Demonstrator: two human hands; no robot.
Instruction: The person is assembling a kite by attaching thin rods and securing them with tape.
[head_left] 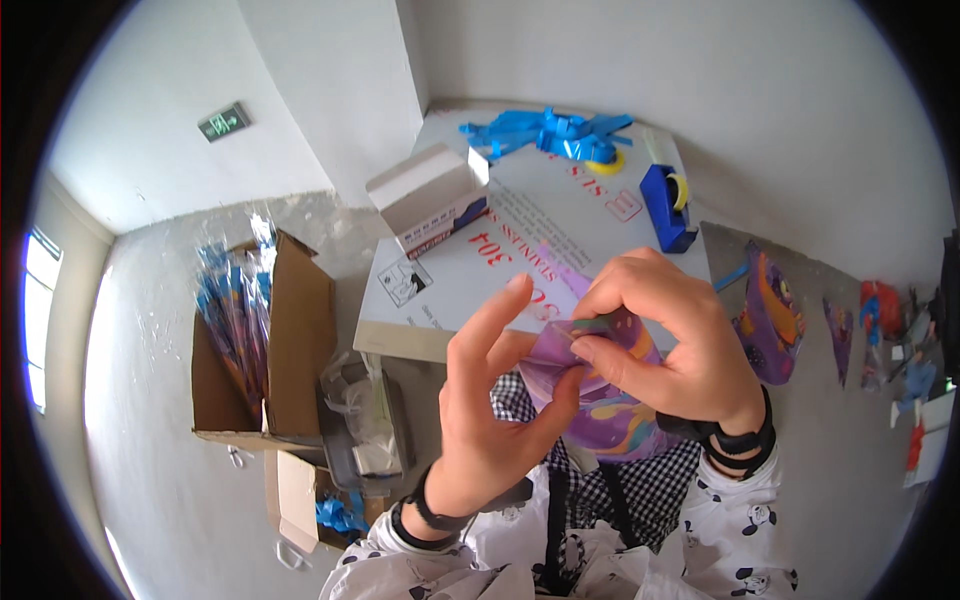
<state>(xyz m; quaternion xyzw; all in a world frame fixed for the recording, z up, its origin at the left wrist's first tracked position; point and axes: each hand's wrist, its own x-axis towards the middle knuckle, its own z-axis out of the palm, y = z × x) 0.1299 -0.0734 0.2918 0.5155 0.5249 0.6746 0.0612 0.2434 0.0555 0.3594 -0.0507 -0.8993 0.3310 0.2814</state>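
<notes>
Closest up are two bare hands over a shiny purple patterned bag (612, 425), held in front of the body at the desk's (400, 338) near edge. Right hand's (670, 345) grip is pinched, thumb and finger on the bag's top edge. Left hand's (490, 410) grip is half spread, thumb against the bag; can't tell if it's pinching.

Floor left: brown cardboard box (303, 335) of clear-wrapped blue and purple stuff, grey plastic bin (345, 455) of crinkly clear plastic, small carton (297, 500) with blue ribbon.

Between an open white box (425, 195) and a blue tape dispenser (664, 215) near the right edge, a stretch of smooth printed surface shows. Glossy blue strips (545, 132) pile up behind.
</notes>
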